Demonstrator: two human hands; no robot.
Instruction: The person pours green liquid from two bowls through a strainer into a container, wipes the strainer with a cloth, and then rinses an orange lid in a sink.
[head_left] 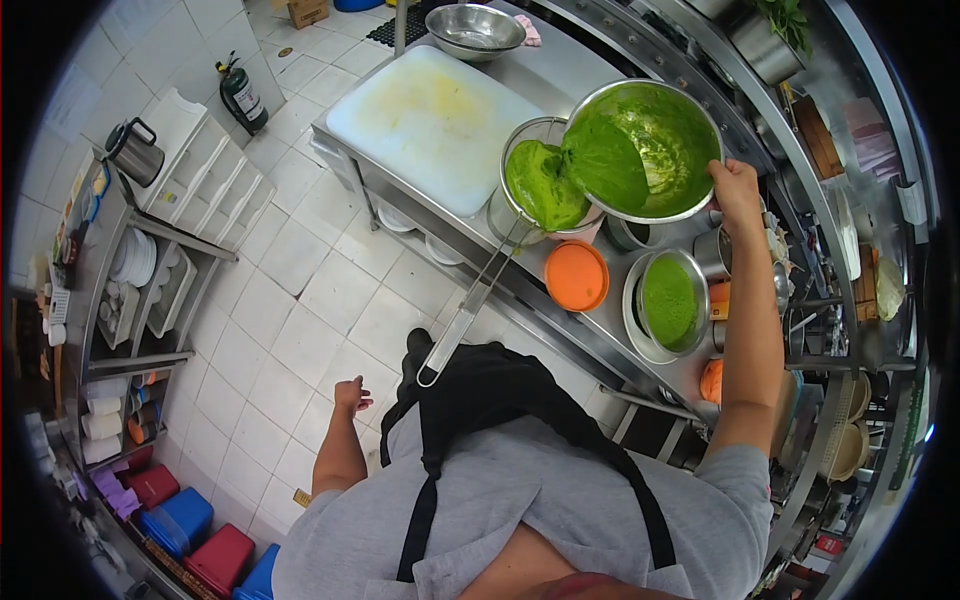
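My right hand (737,195) grips the rim of a tilted metal bowl (712,120). Thick green puree (610,165) pours from the bowl's lip into a long-handled strainer (462,325). A mound of the puree fills the strainer, which rests over a metal container (500,218). The strainer's handle sticks out past the counter edge toward my apron, with no hand on it. Low at my side, away from the counter, my left hand (352,395) hangs with nothing in it, its fingers loosely bent and apart.
A white cutting board (400,125) lies left of the strainer, with a metal bowl (475,30) behind it. Nearer me stand an orange-lidded tub (577,276) and a bowl of green liquid (670,300). A shelf unit (165,225) and fire extinguisher (242,95) stand left.
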